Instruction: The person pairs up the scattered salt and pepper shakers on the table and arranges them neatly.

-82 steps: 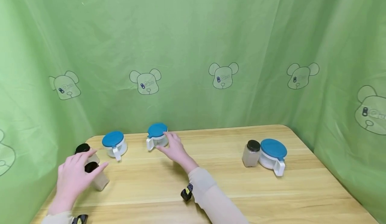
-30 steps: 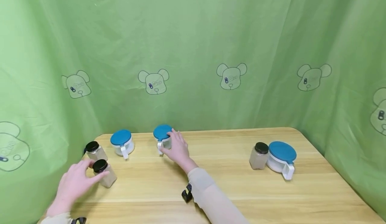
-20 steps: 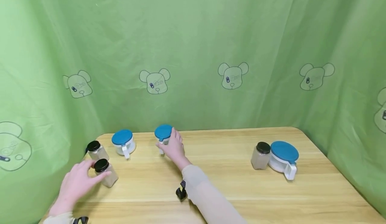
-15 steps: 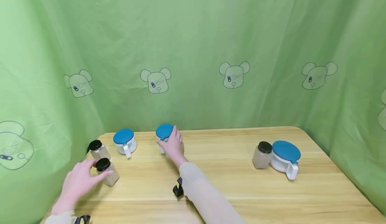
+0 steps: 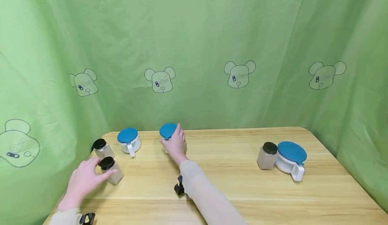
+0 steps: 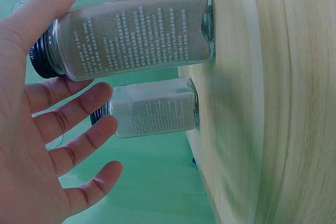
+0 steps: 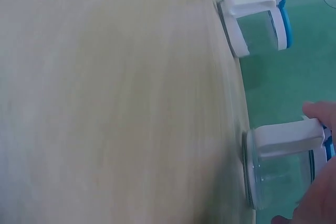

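In the head view my left hand (image 5: 86, 179) is at the nearer black-lidded spice jar (image 5: 112, 171), thumb on one side and index finger on the other, near the lid. The left wrist view shows this jar (image 6: 134, 35) full of grey powder with printed text, the other fingers spread. Behind it stands a second spice jar (image 6: 155, 109) of the same kind. At the table's back edge, my right hand (image 5: 175, 144) grips a blue-lidded seasoning pot (image 5: 167, 130), thumb by its handle and fingers along the far side. A white handle (image 7: 289, 139) shows in the right wrist view.
Another blue-lidded pot (image 5: 128, 140) stands at the back left, its handle toward me. On the right, a black-lidded jar (image 5: 267, 156) stands beside a wider blue-lidded pot (image 5: 291, 157). Green curtain (image 5: 194, 50) hangs round the wooden table (image 5: 218, 181).
My left hand has come down from above the jars onto the nearer one. My right hand has closed around its pot, whose handle has swung from the left toward the front.
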{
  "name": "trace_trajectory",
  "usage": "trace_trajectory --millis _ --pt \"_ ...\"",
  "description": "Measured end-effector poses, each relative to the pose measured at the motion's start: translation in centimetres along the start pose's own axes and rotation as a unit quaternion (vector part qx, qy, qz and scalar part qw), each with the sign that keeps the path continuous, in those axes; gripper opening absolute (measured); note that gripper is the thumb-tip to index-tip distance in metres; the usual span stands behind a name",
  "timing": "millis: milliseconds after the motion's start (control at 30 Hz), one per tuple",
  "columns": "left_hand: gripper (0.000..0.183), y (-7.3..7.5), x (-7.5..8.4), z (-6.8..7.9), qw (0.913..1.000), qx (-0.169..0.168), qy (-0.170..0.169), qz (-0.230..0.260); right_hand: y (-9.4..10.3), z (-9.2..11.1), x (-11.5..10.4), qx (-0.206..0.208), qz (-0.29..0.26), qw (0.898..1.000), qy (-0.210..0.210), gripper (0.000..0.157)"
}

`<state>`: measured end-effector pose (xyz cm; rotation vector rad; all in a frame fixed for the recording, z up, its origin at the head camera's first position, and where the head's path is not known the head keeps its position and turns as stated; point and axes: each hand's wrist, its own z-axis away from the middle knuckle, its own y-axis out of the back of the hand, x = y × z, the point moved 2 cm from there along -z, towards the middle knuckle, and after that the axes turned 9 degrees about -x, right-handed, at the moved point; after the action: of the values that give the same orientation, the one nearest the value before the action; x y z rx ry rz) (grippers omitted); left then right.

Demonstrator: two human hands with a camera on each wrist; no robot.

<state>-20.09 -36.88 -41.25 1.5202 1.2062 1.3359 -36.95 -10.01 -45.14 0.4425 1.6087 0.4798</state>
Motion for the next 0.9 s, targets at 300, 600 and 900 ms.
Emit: trace_trajectory --millis 300,600,900 --pt "0.071 0.12 -0.06 0.04 1.0 -0.004 0.003 0.002 0.66 0.11 0.15 0.002 0.002 1.0 0.004 0.108" --pt "0.07 0.12 -0.15 0.24 1.0 -0.007 0.005 0.0 0.9 0.13 0.45 -0.021 0.017 1.0 0.008 0.098" --pt "0.072 0.02 0.03 0.01 0.9999 -0.01 0.001 0.009 0.61 -0.5 0.43 -0.04 0.04 0.998 0.027 0.095"
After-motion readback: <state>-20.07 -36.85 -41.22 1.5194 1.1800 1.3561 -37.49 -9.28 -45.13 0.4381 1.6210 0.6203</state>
